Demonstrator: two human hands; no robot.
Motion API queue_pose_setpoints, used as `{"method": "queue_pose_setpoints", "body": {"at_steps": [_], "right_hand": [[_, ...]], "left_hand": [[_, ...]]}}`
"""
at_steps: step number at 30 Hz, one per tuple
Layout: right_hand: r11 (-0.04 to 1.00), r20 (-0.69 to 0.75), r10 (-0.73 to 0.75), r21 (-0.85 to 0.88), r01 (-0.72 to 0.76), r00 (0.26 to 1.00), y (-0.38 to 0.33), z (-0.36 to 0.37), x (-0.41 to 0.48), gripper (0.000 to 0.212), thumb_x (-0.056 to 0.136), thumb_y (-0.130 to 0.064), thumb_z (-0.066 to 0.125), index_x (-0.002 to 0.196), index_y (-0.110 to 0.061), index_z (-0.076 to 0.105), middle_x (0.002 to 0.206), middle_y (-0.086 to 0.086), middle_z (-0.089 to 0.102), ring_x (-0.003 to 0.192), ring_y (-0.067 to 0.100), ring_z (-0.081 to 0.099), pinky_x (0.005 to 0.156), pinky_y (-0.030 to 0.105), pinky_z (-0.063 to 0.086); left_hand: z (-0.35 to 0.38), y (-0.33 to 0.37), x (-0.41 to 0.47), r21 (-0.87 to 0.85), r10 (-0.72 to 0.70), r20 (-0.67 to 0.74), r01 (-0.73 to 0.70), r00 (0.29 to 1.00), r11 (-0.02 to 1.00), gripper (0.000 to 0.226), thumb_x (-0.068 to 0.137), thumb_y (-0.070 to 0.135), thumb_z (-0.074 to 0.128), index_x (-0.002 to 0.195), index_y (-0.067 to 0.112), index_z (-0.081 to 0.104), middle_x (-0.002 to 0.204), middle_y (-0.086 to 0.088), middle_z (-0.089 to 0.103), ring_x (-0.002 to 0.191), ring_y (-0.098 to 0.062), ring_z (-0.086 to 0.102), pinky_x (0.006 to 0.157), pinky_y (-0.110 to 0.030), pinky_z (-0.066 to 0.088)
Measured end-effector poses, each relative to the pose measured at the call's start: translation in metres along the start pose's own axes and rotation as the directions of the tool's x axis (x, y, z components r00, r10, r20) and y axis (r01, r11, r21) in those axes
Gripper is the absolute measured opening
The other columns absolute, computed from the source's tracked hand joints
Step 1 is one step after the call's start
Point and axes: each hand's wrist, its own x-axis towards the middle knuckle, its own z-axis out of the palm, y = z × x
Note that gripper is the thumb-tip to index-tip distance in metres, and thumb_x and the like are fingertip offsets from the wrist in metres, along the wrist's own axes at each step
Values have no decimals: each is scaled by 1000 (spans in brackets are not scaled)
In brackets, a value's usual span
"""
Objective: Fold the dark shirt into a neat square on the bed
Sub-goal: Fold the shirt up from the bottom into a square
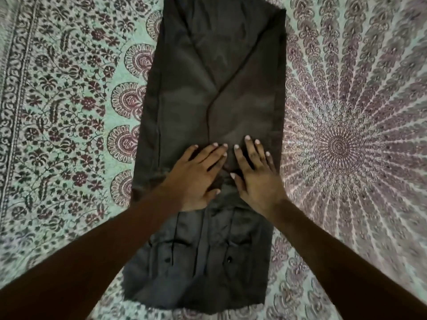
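The dark shirt (219, 77) lies flat on the bed as a long narrow strip, its sides folded in toward the middle, running from the top of the view down to the near edge. Seams and a small button show on its near end. My left hand (196, 176) presses flat on the cloth about halfway along, fingers straight and spread. Beside it my right hand (256, 174) also presses flat on the shirt, fingers straight. The two hands almost touch over the centre fold line.
A patterned bedsheet (69, 112) covers the bed, floral green on the left and a round mandala design (339, 146) on the right. The sheet lies bare on both sides of the shirt.
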Motion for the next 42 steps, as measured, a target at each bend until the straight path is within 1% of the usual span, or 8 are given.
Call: {"method": "queue_pose_setpoints", "body": {"at_steps": [3, 9, 17, 25, 30, 33, 37, 42], "right_hand": [[1000, 37, 7, 8, -7, 999, -20, 14, -48, 70, 104, -48, 42, 164, -16, 25, 173, 13, 7, 160, 34, 9, 127, 55, 21], [991, 45, 120, 46, -122, 992, -41, 33, -117, 74, 103, -55, 44, 166, -26, 16, 173, 15, 0, 160, 38, 5, 127, 53, 14], [997, 73, 65, 42, -68, 995, -41, 35, -158, 66, 105, -52, 40, 165, -30, 20, 174, 12, -5, 160, 36, 2, 128, 54, 18], [985, 120, -79, 161, 59, 990, -26, 26, -172, 60, 107, -39, 38, 164, -30, 22, 174, 11, 4, 159, 36, 13, 127, 54, 23], [988, 218, -155, 23, 154, 963, 22, 15, -194, 114, 83, -5, 76, 165, -40, 3, 170, 5, -26, 157, 29, -10, 128, 49, 13], [962, 213, -265, -6, 273, 940, 47, 17, -205, 99, 91, -14, 69, 162, -48, 10, 173, 9, -17, 159, 40, -1, 121, 63, 32], [922, 186, -349, -109, 372, 919, 55, 21, -204, 72, 101, -39, 54, 162, -46, 16, 174, 11, -9, 159, 44, 3, 118, 68, 31], [891, 132, -382, -210, 402, 915, 32, 24, -195, 75, 94, -36, 48, 161, -49, 17, 174, 11, -1, 159, 42, 8, 120, 66, 23]], "left_hand": [[11, 4, -20, -28, -67, 80, 70, 995, 997, 94, 95, 66, 39, 167, 19, 1, 175, 1, -12, 162, -25, -2, 128, -56, 13], [25, 12, -27, -54, -111, 64, 115, 992, 992, 86, 101, 63, 32, 166, 22, -7, 174, 3, -18, 162, -24, -9, 128, -58, 6], [31, 52, -82, -37, -142, 7, 142, 990, 989, 83, 101, 61, 39, 167, 20, 8, 170, -9, 20, 157, -35, 17, 122, -59, 23], [20, 58, -107, -127, -129, 82, 138, 988, 982, 72, 104, 58, 31, 165, 24, 19, 172, -5, 16, 158, -32, 18, 119, -55, 28], [13, 38, -167, -101, -208, 59, 213, 976, 972, 77, 80, 21, 74, 151, 28, 47, 161, -10, 34, 138, -40, 41, 101, -59, 47], [26, 8, -216, -57, -218, 171, 231, 961, 971, 96, 77, 8, 80, 157, 38, 37, 172, 0, 20, 151, -37, 32, 112, -65, 39], [40, -20, -252, -61, -230, 191, 246, 954, 967, 123, 68, -15, 64, 160, 52, 16, 175, 8, 5, 155, -36, 25, 109, -70, 42], [41, -13, -238, -27, -191, 87, 194, 978, 981, 101, 77, -4, 67, 158, 48, 33, 168, -10, 27, 135, -48, 40, 100, -71, 48]]}}
